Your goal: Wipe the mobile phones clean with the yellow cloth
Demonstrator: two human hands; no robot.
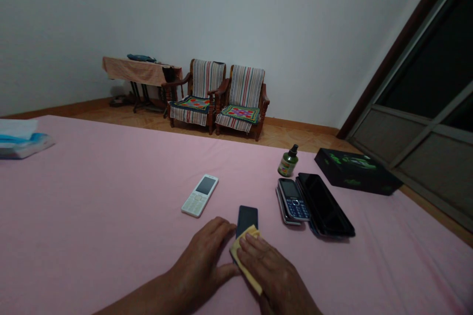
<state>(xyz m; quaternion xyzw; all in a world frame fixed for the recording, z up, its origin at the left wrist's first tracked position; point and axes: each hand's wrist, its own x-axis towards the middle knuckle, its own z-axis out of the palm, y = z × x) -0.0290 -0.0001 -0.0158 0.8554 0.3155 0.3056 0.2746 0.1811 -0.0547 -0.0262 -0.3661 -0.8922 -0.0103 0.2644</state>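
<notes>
A dark phone (pixel 247 217) lies on the pink cloth (pixel 121 197), its lower part covered by a folded yellow cloth (pixel 246 266). My right hand (pixel 271 268) presses the yellow cloth onto it with fingers together. At the phone's left edge, my left hand (pixel 203 261) steadies it between thumb and fingers. To the left lies a white keypad phone (pixel 200 196). On the right, a dark blue keypad phone (pixel 294 199) rests on another phone, beside a large black device (pixel 325 204).
A green spray bottle (pixel 287 161) stands behind the stacked phones, with a black box (pixel 356 171) to its right. At the far left edge is a white and blue packet (pixel 22 143). Two wooden chairs (pixel 240 93) and a small covered table (pixel 136 71) stand by the wall.
</notes>
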